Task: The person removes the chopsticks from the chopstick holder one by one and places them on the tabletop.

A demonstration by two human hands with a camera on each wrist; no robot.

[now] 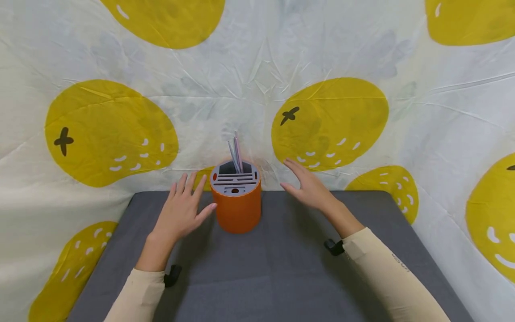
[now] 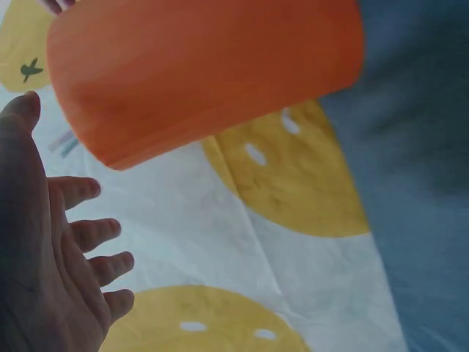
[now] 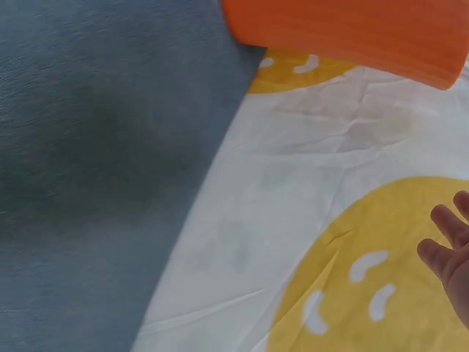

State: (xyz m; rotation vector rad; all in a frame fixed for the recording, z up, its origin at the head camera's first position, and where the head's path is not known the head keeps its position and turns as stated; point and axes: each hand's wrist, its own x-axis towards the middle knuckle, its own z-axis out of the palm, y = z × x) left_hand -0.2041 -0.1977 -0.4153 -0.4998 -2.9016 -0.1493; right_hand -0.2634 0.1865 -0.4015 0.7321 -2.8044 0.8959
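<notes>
An orange cylindrical desk organizer [image 1: 238, 210] with a grey slotted top stands upright near the back of the table. Two thin sticks [image 1: 237, 154], one pinkish and one bluish grey, lean in its rear compartment. To its left my left hand [image 1: 183, 210] is spread, the thumb pointing at the organizer's upper side. My right hand [image 1: 307, 185] hovers to the right of it, a wider gap between, with fingers extended. Nothing is in either palm. In the left wrist view the orange wall [image 2: 212, 73] appears just beyond my thumb; the right wrist view shows only its lower part [image 3: 352, 29].
A dark grey cloth covers the table [image 1: 249, 286]. Behind and on both sides hangs a white curtain [image 1: 225, 107] printed with big yellow fruits, meeting the table's back edge close behind the organizer. A small black wrist camera [image 1: 173, 275] sits under the left sleeve's cuff.
</notes>
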